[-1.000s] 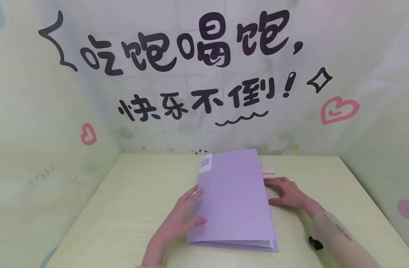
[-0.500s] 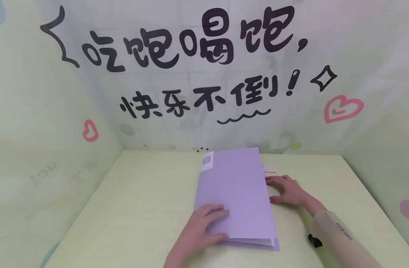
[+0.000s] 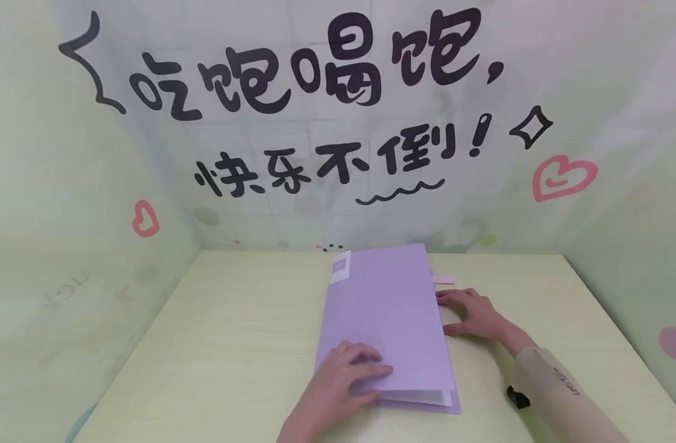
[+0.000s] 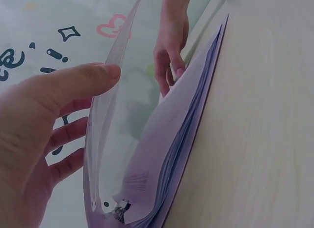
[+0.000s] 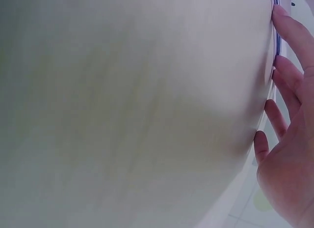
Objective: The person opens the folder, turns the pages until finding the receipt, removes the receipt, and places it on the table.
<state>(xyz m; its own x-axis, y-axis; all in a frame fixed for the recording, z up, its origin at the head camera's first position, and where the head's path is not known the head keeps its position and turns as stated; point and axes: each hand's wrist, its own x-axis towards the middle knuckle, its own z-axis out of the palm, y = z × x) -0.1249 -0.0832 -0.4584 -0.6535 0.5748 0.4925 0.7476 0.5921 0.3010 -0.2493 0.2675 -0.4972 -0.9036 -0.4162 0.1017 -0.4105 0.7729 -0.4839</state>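
A purple folder [image 3: 385, 314] lies on the table with a white label [image 3: 340, 268] at its upper left. Over its lower part is my left hand [image 3: 338, 383], fingers bent on the front cover and thumb at the bottom edge. In the left wrist view the cover [image 4: 105, 117] stands up from the pages [image 4: 159, 129], between the thumb and the other fingers; a metal clip [image 4: 121, 208] shows inside near the spine. My right hand [image 3: 473, 314] rests beside the right edge, its fingertips touching the folder's side and the tabletop.
A pale pink strip [image 3: 444, 280] sticks out at the folder's right side. Below the right sleeve [image 3: 562, 394] a small black object [image 3: 518, 397] is partly visible. Printed cloth walls [image 3: 293, 221] enclose the pale wooden table [image 3: 221, 332] at the back and sides.
My left hand has moved from the folder's left edge rightward and nearer, onto the lower cover, and the cover's bottom edge has lifted a little. The right hand stays put.
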